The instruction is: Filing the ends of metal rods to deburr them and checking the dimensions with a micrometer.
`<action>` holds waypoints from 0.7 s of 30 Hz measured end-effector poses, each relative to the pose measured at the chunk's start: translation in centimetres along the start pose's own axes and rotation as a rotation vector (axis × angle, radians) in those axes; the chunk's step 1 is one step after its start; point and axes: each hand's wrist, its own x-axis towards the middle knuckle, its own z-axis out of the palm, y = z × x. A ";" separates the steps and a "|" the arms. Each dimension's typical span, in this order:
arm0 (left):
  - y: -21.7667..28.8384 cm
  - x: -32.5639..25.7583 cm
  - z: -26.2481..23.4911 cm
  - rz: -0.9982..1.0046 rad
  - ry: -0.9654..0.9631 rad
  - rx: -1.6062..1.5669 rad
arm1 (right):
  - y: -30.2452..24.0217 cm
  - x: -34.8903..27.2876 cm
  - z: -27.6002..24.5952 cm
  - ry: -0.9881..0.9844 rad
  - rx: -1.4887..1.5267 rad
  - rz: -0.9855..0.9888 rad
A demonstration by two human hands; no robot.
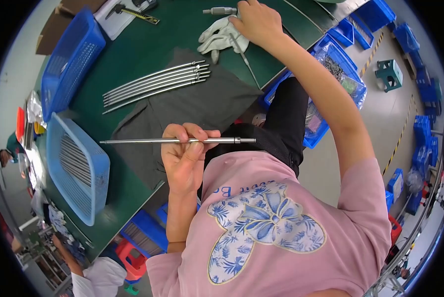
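My left hand (185, 156) is closed round a slim, shiny metal rod (138, 141), pinching it between thumb and fingers. The rod is level in front of my body, with a stepped, thicker part toward its right end. At the far side of the table my right hand (259, 22) is closed at the end of a silver micrometer (220, 10); its fingers partly hide the tool. Beneath that hand lies a white work glove (218, 38), with a thin pointed tool (245, 62) beside it. Several similar rods (155, 85) lie side by side on a dark grey cloth (202, 104).
A light blue basket (101, 173) of rods stands at the left, with another blue basket (66, 74) behind it. A caliper (138, 15) lies on paper at the far left. Blue bins (318, 136) sit right of the green table (177, 29). Another person (100, 277) is lower left.
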 end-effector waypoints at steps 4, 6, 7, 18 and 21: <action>0.5 0.0 -0.6 0.018 0.132 -0.041 | -0.9 -0.8 -1.9 0.230 -0.066 -0.263; -0.2 -0.4 -0.3 0.049 0.181 -0.080 | -0.7 -3.9 -3.5 0.195 0.081 -0.319; -0.3 -0.7 0.0 0.056 0.199 -0.085 | -0.8 -6.2 -4.4 0.043 0.234 -0.283; 0.0 -0.5 2.1 -0.490 0.231 0.059 | -2.1 -17.5 -5.3 -0.464 1.329 -0.006; 2.8 -1.4 1.0 -0.355 -0.328 0.700 | -1.2 -17.3 -3.9 -0.474 1.370 0.027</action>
